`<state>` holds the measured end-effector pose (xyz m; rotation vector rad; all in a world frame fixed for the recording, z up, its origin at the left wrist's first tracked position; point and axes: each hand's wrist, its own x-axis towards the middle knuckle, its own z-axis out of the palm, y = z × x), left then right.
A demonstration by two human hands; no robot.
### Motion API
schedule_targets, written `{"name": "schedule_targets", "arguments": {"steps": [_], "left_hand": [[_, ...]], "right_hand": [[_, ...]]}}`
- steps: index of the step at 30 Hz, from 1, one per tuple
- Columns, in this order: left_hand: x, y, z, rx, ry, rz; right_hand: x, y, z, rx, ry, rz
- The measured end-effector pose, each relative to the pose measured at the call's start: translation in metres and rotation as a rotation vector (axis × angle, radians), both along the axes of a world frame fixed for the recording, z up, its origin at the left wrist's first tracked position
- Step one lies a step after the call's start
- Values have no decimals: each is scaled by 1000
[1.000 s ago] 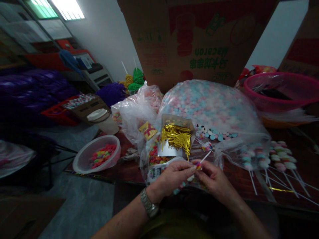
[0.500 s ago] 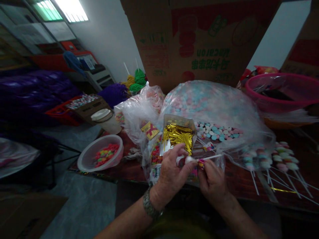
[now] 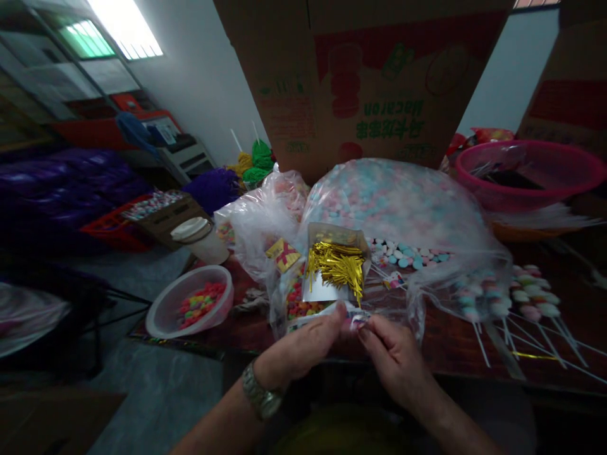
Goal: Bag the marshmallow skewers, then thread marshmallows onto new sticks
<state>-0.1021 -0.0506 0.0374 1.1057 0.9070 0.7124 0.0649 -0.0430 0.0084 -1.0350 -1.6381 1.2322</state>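
Wrapper (image 3: 359, 320) is pinched by the right hand (image 3: 392, 354) near the front edge of the counter (image 3: 446, 338), left hand (image 3: 300, 346) set alongside, its grip not discernible; gold ties (image 3: 337, 262) are placed just behind, presumably for easy reach.

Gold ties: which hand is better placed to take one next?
Probably the left hand: it lies just in front of the box of gold ties, while the right hand pinches a small wrapper. Whether the left holds anything is unclear.

Toward the far edge of the surface (image 3: 448, 338), a cardboard box (image 3: 363, 82) bore upside-down green lettering (image 3: 393, 109): "Macaron" and "马卡龙串串".
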Motion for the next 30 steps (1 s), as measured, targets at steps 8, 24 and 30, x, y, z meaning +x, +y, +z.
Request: {"name": "schedule_targets", "arguments": {"steps": [8, 24, 30], "left_hand": [[40, -7, -15, -134, -372, 250], [66, -16, -35, 152, 479, -257], [30, 5, -20, 637, 1011, -183]], "right_hand": [[-23, -8, -11, -773, 678, 208], [9, 1, -5, -344, 572, -261], [132, -21, -29, -252, 652, -725]]}}
